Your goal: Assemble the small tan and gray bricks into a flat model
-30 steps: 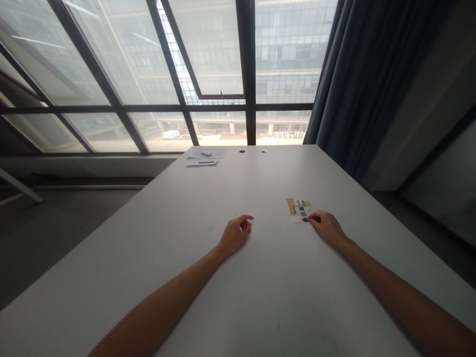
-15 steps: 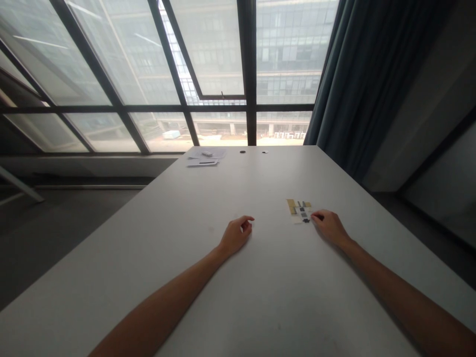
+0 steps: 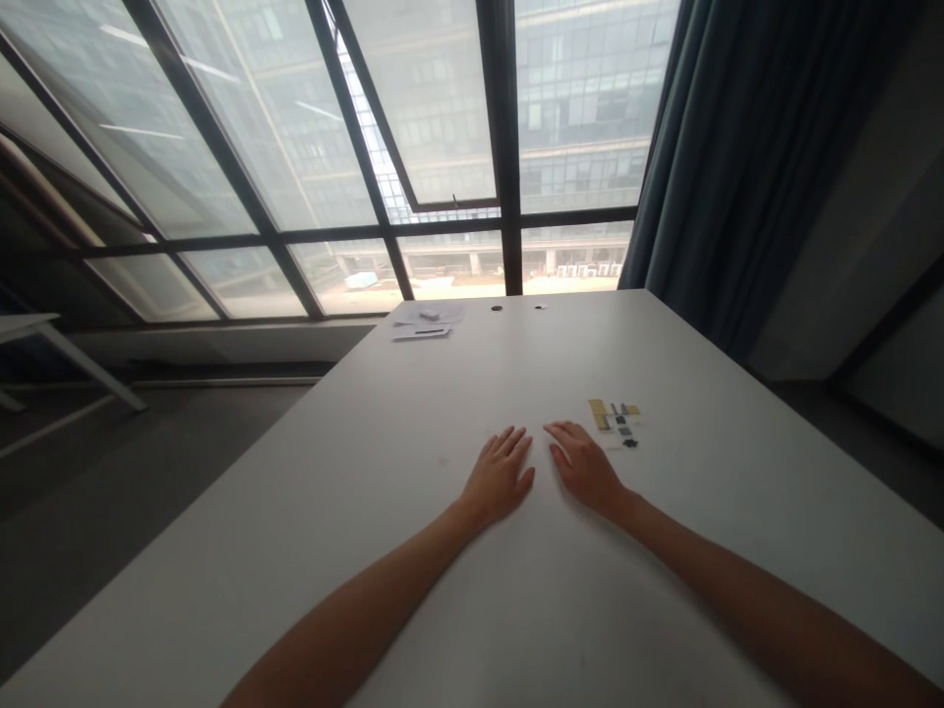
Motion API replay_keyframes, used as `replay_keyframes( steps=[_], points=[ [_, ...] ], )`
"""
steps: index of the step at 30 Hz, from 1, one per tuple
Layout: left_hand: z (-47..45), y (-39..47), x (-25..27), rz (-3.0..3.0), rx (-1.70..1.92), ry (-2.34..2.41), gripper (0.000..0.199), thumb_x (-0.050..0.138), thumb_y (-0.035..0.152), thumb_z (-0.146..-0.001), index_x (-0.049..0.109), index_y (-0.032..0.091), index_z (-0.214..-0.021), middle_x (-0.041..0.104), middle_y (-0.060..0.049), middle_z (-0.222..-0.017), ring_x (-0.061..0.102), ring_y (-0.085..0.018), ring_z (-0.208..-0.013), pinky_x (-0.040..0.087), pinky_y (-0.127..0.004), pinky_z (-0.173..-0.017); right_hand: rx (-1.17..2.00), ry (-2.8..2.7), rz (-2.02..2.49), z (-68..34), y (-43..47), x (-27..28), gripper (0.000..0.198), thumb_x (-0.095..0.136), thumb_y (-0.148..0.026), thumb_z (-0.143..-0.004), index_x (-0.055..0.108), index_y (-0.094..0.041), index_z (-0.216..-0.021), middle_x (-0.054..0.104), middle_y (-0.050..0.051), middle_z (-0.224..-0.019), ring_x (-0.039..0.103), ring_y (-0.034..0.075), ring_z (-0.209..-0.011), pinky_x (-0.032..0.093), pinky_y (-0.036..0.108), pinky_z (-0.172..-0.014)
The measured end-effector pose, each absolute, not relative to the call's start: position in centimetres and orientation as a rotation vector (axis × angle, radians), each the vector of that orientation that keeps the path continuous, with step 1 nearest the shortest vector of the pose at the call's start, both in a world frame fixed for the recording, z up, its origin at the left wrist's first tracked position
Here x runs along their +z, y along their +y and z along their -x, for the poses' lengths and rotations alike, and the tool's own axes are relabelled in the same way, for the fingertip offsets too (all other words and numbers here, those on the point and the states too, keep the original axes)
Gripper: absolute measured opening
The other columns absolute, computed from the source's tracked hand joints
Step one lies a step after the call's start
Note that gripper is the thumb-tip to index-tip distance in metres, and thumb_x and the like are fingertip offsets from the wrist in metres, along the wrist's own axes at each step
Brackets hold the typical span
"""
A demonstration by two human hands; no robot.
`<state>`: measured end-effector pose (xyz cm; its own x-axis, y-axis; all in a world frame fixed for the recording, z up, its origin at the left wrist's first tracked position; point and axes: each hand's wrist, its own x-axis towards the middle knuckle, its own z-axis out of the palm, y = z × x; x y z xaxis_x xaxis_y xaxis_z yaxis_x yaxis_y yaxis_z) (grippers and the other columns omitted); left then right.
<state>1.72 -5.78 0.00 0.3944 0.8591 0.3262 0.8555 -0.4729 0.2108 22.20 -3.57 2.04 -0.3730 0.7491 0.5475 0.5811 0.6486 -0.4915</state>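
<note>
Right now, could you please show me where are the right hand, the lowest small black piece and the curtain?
Right hand (image 3: 590, 472): head view, on the back of the hand.
Lowest small black piece (image 3: 629, 443): head view, near its middle.
Curtain (image 3: 727, 167): head view, on its dark folds.

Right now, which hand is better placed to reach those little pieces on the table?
Probably the right hand: it looks empty, and the little pieces lie close on its right. The left hand looks empty too, but rests farther from them.
</note>
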Motion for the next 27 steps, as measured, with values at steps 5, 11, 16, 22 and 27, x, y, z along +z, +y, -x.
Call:
replay_keyframes(
  steps=[5,11,16,22,27],
  points=[
    [-1.4,-5.5,-0.7,-2.559,0.554,1.64,0.049,0.042,0.03,-0.099,0.048,0.017,-0.146,0.042,-0.011,-0.156,0.036,-0.027,-0.146,0.03,-0.048,-0.121,0.274,-2.248,1.071,-19.8,-4.4,-0.8,0.045,0.043,-0.015,-0.095,0.057,-0.013,-0.137,0.06,0.015,-0.135,0.053,0.023,-0.126,0.043,0.042,-0.112],
    [-1.5,-5.6,-0.5,-2.534,0.482,1.647,0.05,0.042,0.032,-0.099,0.047,0.019,-0.147,0.042,-0.01,-0.157,0.036,-0.027,-0.146,0.027,-0.048,-0.122,0.193,-2.312,1.191,-19.8,-4.2,-1.8,0.047,0.044,-0.02,-0.096,0.054,-0.009,-0.141,0.052,0.018,-0.147,0.045,0.027,-0.139,0.034,0.046,-0.118],
    [-1.6,-5.7,-0.2,-2.525,0.385,1.636,0.055,0.043,0.038,-0.099,0.04,0.022,-0.152,0.034,-0.008,-0.161,0.029,-0.028,-0.15,0.022,-0.05,-0.124,0.191,-2.348,1.254,-19.8,-4.3,-1.6,0.048,0.045,-0.022,-0.096,0.054,-0.005,-0.141,0.049,0.02,-0.15,0.042,0.028,-0.142,0.03,0.044,-0.12],
    [-1.4,-5.6,-0.3,-2.527,0.394,1.63,0.055,0.044,0.038,-0.099,0.041,0.023,-0.152,0.036,-0.007,-0.16,0.031,-0.028,-0.149,0.023,-0.05,-0.123,0.224,-2.346,1.246,-19.9,-4.4,-1.2,0.047,0.046,-0.023,-0.097,0.056,-0.007,-0.139,0.05,0.019,-0.149,0.043,0.027,-0.141,0.03,0.045,-0.12],
    [-1.3,-5.5,-0.4,-2.54,0.421,1.614,0.054,0.045,0.037,-0.099,0.042,0.025,-0.151,0.037,-0.008,-0.16,0.032,-0.028,-0.148,0.024,-0.051,-0.122,0.243,-2.327,1.237,-20.0,-4.1,-1.5,0.046,0.049,-0.024,-0.096,0.057,-0.01,-0.139,0.051,0.018,-0.149,0.044,0.027,-0.141,0.03,0.046,-0.119]
  ],
)
